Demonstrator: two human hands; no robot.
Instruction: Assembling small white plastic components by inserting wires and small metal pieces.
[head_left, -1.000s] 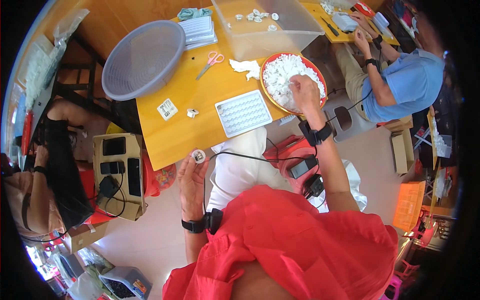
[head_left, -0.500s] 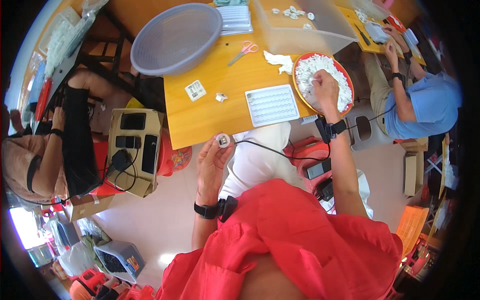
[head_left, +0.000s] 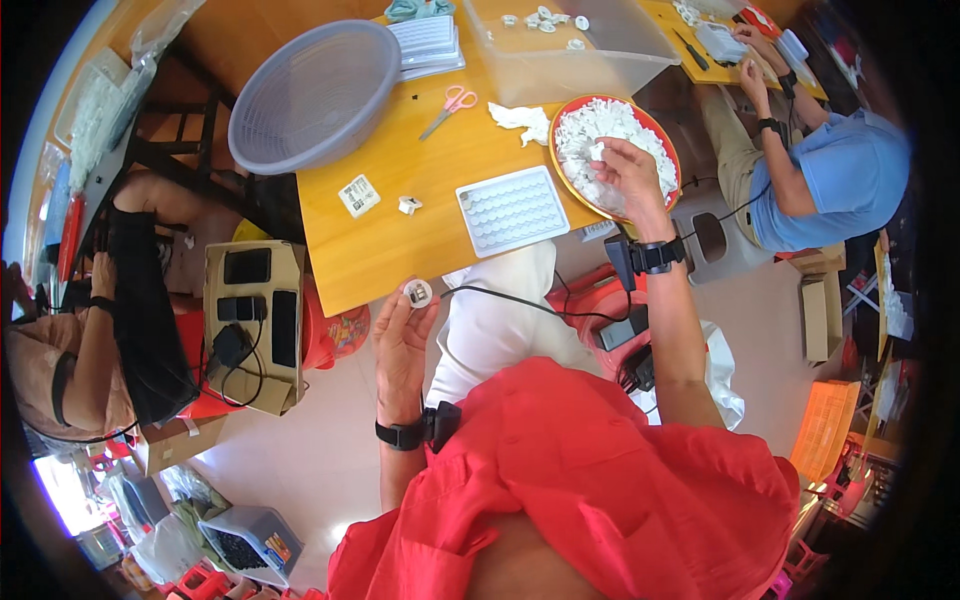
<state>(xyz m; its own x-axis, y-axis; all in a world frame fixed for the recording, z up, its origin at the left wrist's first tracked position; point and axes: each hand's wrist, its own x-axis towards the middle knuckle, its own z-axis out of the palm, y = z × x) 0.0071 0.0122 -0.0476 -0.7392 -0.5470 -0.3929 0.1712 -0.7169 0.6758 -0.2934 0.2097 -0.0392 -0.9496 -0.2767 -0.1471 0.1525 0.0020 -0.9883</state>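
Observation:
My left hand (head_left: 402,345) is closed on a small round white plastic part (head_left: 419,287) with metal pieces inside it, just off the table's near edge. Over a red-rimmed bowl (head_left: 672,140) heaped with small white plastic pieces (head_left: 615,122), my right hand (head_left: 632,178) pinches a small white piece (head_left: 597,151) between thumb and fingers. A white ridged tray (head_left: 513,212) lies on the table, left of the bowl. Further left are a small white part (head_left: 409,205) and a square white piece with a printed label (head_left: 359,196).
A grey plastic basin (head_left: 315,95) stands at the far left of the yellow table (head_left: 400,255). Pink-handled scissors (head_left: 450,110), a crumpled white cloth (head_left: 520,120) and a clear bin (head_left: 570,75) holding round parts lie beyond the tray. Co-workers sit on both sides.
My right hand has risen slightly from the heap, and a small white piece now shows at its fingertips. My left hand still holds the round part. The whole view has shifted slightly.

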